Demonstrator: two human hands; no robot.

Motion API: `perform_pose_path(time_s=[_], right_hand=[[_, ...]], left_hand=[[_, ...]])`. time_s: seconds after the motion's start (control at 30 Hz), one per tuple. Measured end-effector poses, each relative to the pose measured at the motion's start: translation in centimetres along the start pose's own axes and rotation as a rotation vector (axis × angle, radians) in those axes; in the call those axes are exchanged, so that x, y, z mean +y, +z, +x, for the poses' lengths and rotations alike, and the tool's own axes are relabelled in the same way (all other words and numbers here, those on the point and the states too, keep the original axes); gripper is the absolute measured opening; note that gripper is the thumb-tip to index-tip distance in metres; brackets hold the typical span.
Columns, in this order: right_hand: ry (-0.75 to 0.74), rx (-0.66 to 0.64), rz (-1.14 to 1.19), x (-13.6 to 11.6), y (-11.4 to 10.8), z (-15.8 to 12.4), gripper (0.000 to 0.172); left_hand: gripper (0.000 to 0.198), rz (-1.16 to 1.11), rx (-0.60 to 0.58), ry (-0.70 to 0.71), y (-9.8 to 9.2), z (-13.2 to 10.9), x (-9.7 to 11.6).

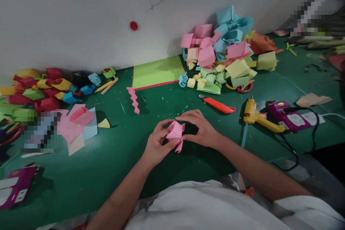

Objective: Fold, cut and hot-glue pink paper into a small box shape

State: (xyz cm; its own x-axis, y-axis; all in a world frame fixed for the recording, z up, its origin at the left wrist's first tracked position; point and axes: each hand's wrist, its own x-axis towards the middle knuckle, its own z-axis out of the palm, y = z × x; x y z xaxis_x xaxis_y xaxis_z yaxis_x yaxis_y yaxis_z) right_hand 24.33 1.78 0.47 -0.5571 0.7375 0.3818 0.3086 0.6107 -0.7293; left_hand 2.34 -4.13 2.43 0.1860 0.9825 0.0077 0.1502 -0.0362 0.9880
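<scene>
Between my two hands, just above the green table, is a small pink folded-paper piece (175, 132) with pointed flaps. My left hand (159, 143) grips it from the left, thumb along its lower front and fingers behind. At its right side, my right hand (202, 129) pinches its edge, with the forefinger on top and the thumb below. Beyond my hands lies a pink zigzag paper strip (133, 100). A red box cutter (219, 105) rests past my right hand.
Folded papers pile up at the back right (207, 54) and in a colourful heap at left (40, 88). A lime sheet (159, 72) lies by the wall. At right are a yellow glue gun (253, 113) and a purple power strip (287, 116) with cords.
</scene>
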Motion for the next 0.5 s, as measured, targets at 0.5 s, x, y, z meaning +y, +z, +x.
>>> perform_pose_path(time_s=[0.5], right_hand=[[0.009, 0.074, -0.124, 0.3, -0.6, -0.7, 0.036]], left_hand=[[0.019, 0.543, 0.244, 0.289, -0.7, -0.7, 1.3]])
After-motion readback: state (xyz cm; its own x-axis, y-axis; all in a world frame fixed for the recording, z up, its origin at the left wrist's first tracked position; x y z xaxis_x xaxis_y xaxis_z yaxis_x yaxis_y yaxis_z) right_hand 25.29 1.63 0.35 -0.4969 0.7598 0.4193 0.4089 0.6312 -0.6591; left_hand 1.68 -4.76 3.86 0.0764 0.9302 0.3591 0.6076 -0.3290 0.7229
